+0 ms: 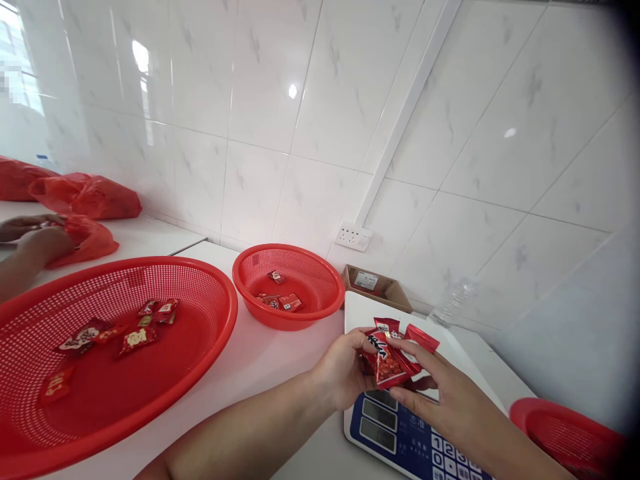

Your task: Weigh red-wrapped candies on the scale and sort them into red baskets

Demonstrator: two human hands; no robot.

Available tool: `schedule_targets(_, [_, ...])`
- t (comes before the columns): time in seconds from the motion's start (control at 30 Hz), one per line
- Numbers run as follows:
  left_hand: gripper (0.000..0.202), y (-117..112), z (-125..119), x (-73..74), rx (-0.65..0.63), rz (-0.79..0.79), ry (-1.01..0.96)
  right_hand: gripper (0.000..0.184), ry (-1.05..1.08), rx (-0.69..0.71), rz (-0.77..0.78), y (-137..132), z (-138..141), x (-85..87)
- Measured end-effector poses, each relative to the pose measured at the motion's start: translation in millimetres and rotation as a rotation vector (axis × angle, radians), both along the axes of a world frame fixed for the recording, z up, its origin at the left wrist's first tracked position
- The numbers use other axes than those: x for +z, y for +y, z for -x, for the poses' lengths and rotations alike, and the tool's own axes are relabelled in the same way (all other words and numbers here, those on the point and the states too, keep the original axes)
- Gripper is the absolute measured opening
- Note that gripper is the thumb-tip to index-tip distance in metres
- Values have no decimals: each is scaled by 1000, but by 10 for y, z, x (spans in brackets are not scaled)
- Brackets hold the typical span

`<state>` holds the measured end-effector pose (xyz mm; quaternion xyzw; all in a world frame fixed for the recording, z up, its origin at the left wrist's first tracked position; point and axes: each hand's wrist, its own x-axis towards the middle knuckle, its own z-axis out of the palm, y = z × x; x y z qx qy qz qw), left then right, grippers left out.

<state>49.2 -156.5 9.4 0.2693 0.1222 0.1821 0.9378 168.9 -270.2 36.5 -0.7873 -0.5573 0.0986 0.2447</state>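
Note:
Several small red snack packets [386,363] are bunched between my two hands, above the front of a digital scale [380,437]. My left hand [345,370] grips them from the left, its thumb on the front packet. From the right, my right hand [430,380] closes its fingers over the same bunch, and one packet sticks out past the fingertips. Part of the scale's white pan [463,347] shows behind my hands; its keypad is partly covered by my right forearm.
Large red basket [220,347] with several packets stands left; a smaller red basket [295,323] holds a few more. Behind the scale are a cardboard box [400,293] and a clear plastic bottle [456,300]. Another red basket [565,427] is at right. A co-worker's hands [45,243] touch a red bag [95,243].

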Motion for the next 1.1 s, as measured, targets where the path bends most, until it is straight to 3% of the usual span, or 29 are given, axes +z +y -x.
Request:
schedule_targets(0.37, [48,-1,-2,-7,-24,-40,35,47,-28,4,-53,7,3,-14])
schedule_targets(0.7, [39,-35,6,-33,4,-116,-5,41,-17,42,-130,27,22,-48])
schedule_targets(1.1, [38,-12,-24,-81,45,-75,8,51,-50,57,-90,9,34,8])
